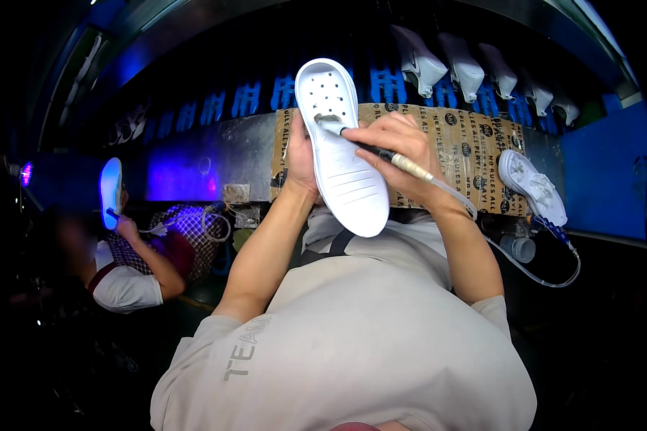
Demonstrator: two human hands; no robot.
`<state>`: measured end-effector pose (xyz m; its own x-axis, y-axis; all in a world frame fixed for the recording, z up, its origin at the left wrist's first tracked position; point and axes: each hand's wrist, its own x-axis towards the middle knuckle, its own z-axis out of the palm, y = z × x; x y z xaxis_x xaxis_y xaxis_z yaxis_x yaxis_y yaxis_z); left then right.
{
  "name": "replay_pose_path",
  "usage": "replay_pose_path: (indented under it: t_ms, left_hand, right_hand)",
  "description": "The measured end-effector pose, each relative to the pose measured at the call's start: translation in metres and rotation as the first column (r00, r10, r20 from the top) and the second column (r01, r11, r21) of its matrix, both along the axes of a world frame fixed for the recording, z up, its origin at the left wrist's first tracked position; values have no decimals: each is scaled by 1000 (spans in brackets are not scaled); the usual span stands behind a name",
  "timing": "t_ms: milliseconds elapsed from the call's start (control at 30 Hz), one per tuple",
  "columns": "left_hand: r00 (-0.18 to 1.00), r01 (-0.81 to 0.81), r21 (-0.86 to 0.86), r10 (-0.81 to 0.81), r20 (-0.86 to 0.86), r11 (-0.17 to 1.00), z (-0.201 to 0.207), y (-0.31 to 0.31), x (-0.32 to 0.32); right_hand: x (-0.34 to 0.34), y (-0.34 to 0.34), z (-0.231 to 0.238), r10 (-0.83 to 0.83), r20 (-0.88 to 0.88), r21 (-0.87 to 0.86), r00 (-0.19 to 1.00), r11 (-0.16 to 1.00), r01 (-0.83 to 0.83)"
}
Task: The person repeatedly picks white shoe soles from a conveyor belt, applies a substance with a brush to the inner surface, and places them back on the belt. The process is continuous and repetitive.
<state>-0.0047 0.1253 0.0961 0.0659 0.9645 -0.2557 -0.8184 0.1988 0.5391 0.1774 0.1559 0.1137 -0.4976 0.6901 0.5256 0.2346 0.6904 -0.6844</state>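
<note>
left hand (300, 154) clamped on sole (345, 154) | right hand (395, 144) clamped on brush (370, 149) | we keep sole steady, strokes even along the edge

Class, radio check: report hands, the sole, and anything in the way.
Left hand grips white shoe sole from behind. Right hand holds brush, tip on sole's upper part. Nothing in the way.

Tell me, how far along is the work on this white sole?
Done: cannot tell; no coating shows on the sole. In hand: the left hand holds it up while the right hand puts a hose-fed brush to its upper part. Left: seemingly the lower part, beyond the brush.
</note>
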Motion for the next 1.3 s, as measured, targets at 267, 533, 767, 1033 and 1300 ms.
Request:
replay_pose_path:
  t_ms: [267,533,767,1033,1300]
  left_hand:
    - [972,125,224,-165,169,967,20,18,-16]
    - [939,260,368,-323,120,893,50,43,-34]
    - [847,435,32,-397,-353,900,92,60,-4]
    - [293,483,-188,-360,-886,855,93,88,2]
    - [46,566,-463,-587,-809,682,96,101,9]
  right_hand:
    - [8,-15,28,172,29,58,985,983,-174]
    - [22,-23,35,372,0,-84,928,925,-371]
    - [40,-19,39,328,21,-89,945,942,-325]
    - [51,-16,44,284,83,30,955,958,-287]
    - [65,-11,38,232,64,84,971,968,-236]
